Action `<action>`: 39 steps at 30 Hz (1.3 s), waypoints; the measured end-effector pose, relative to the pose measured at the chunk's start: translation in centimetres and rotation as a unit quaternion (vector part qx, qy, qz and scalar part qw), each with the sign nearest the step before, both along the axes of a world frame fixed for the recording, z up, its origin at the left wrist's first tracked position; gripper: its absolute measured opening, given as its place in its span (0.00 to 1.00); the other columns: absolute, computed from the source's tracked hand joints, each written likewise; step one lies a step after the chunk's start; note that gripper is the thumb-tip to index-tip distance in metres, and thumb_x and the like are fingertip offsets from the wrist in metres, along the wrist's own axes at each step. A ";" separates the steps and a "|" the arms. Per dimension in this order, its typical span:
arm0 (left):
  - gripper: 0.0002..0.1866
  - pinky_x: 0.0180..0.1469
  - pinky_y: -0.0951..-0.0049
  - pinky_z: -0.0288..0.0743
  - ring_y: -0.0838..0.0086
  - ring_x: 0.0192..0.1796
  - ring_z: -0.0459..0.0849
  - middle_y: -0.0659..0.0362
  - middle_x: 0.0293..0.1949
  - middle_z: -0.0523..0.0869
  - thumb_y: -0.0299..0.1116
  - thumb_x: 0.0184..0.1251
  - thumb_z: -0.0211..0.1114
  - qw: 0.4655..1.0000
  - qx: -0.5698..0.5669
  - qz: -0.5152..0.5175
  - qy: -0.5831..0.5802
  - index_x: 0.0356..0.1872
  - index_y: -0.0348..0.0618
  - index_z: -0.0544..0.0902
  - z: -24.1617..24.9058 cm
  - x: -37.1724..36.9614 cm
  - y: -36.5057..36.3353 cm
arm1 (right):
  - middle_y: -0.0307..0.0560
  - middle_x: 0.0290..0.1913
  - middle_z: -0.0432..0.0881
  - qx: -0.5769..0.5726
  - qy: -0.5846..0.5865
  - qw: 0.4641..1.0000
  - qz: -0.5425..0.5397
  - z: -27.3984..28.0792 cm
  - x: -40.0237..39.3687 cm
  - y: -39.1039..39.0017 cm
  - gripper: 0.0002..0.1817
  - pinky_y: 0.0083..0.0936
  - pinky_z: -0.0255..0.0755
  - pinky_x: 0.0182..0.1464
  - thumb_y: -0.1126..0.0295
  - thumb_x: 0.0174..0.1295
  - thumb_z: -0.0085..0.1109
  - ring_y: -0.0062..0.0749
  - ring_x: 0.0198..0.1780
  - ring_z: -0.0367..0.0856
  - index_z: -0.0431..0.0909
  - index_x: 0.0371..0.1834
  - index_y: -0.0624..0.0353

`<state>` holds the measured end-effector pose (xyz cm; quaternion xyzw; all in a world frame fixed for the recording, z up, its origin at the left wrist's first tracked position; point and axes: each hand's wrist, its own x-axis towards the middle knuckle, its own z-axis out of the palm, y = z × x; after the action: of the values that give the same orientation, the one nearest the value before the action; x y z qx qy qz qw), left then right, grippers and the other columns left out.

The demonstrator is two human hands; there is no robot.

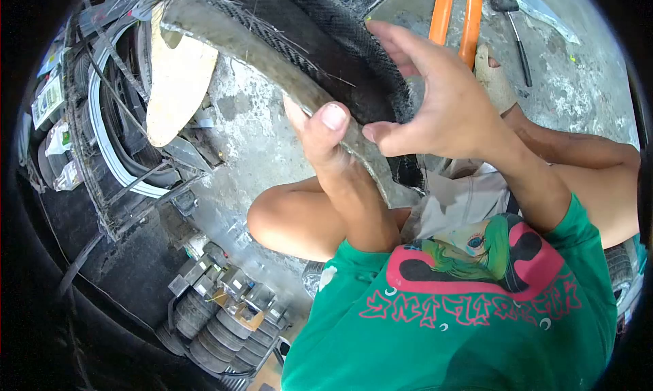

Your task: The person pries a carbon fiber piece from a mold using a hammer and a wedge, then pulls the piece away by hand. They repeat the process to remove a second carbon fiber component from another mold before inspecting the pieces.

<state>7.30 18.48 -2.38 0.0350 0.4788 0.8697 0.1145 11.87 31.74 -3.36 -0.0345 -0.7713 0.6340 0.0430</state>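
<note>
A large curved dark part (pixel 326 30) with a woven, carbon-fibre-like surface and frayed strands spans the top centre. A pale, rough-edged strip (pixel 245 44) runs along its near side. My left hand (pixel 330 136) grips that strip's edge, thumb on top and the fingers mostly hidden beneath. My right hand (pixel 445 95) is curved around the part's right end, its thumb and fingers spread on either side of the dark woven edge. The part's lower end (pixel 408 172) hangs near my lap.
Two orange bars (pixel 471 24) and a black-headed hammer (pixel 524 44) lie on the concrete floor (pixel 571 85) at upper right. A cream board (pixel 178 85), a metal frame (pixel 109 211) and a white-rimmed ring (pixel 102 129) are at left. Machinery (pixel 228 316) stands lower left.
</note>
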 end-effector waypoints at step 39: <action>0.37 0.51 0.55 0.73 0.57 0.52 0.78 0.47 0.51 0.78 0.61 0.58 0.53 0.976 0.045 0.215 0.002 0.57 0.38 0.75 2.2 0.8 -1.5 | 0.59 0.60 0.73 0.047 0.021 0.993 0.109 2.6 2.7 -1.6 0.51 0.39 0.67 0.62 0.58 0.37 0.77 0.53 0.61 0.72 0.63 0.69 0.61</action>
<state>8.14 16.99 -0.21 -0.0619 0.4353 0.8948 -0.0774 14.52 30.12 -0.74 0.0651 -0.7983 0.5987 -0.0092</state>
